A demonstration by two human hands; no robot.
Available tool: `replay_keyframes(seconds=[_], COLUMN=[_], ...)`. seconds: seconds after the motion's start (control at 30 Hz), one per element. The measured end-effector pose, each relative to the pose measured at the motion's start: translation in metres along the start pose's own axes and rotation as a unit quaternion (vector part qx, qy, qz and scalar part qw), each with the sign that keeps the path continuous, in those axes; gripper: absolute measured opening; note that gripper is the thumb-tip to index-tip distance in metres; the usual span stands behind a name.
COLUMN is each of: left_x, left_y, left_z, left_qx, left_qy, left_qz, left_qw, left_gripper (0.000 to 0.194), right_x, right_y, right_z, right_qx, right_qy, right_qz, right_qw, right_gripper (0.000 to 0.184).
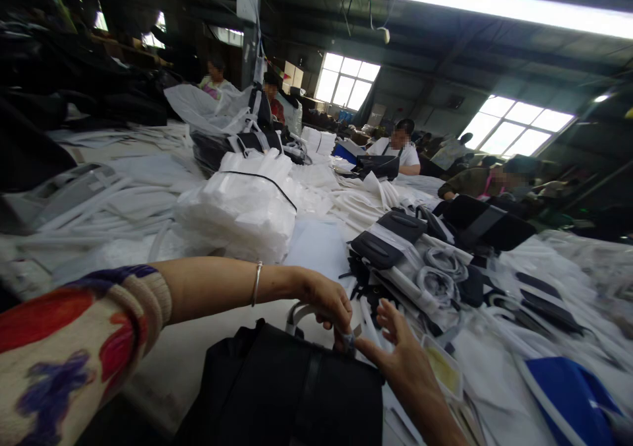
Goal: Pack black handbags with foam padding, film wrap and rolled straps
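A black bag (281,393) stands upright in front of me at the bottom of the head view. On its top is a pale, plastic-wrapped handle (295,315), partly covered by my fingers. My left hand (327,297) comes across from the left and is closed on the right part of this handle. Beside it, my right hand (403,347) has its fingers spread and raised. The right thumb points at the left fingertips, close to the handle's end; whether it touches cannot be made out. The bag's lower part lies outside the view.
A strapped bundle of white sheets (247,202) lies ahead. Right of it are stacked black bag pieces (386,238) and rolled wrapped straps (438,281). A tray with yellowish contents (442,367) and a blue item (568,400) are at right. Co-workers (395,146) sit across the table.
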State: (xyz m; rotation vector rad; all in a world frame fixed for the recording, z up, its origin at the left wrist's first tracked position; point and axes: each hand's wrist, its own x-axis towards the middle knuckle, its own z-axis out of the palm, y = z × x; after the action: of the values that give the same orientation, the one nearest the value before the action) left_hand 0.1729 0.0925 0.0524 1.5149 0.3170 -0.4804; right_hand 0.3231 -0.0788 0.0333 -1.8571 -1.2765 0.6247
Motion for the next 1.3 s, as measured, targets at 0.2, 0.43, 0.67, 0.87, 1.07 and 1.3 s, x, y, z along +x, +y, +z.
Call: replay_keyframes(seconds=[0.2,0.43,0.67,0.87,1.07,1.3], left_x=[-0.012,-0.017,-0.016,-0.02,-0.024,-0.023], left_y=[0.01,0.014,0.013,0.02,0.029,0.027], left_z=[0.012,0.012,0.013,0.014,0.017,0.017], left_qx=[0.068,0.068,0.075,0.134,0.192,0.19], left_qy=[0.03,0.022,0.02,0.016,0.043,0.055], left_qz=[0.038,0.031,0.033,0.017,0.006,0.002], left_qw=[0.997,0.997,0.996,0.991,0.981,0.98], left_gripper=[0.02,0.02,0.017,0.017,0.02,0.022], right_x=[-0.006,0.002,0.01,0.016,0.016,0.013], right_y=[-0.006,-0.002,-0.01,-0.011,-0.009,-0.019], right_z=[-0.001,0.001,0.012,0.018,0.021,0.002], right_qx=[0.317,0.303,0.313,0.258,0.184,0.229], right_qy=[-0.179,-0.163,-0.153,-0.099,-0.074,-0.231], right_qz=[0.184,0.189,0.128,0.115,0.101,0.117], right_qw=[0.913,0.92,0.928,0.954,0.975,0.938], right_gripper=[0.061,0.037,0.037,0.039,0.037,0.041])
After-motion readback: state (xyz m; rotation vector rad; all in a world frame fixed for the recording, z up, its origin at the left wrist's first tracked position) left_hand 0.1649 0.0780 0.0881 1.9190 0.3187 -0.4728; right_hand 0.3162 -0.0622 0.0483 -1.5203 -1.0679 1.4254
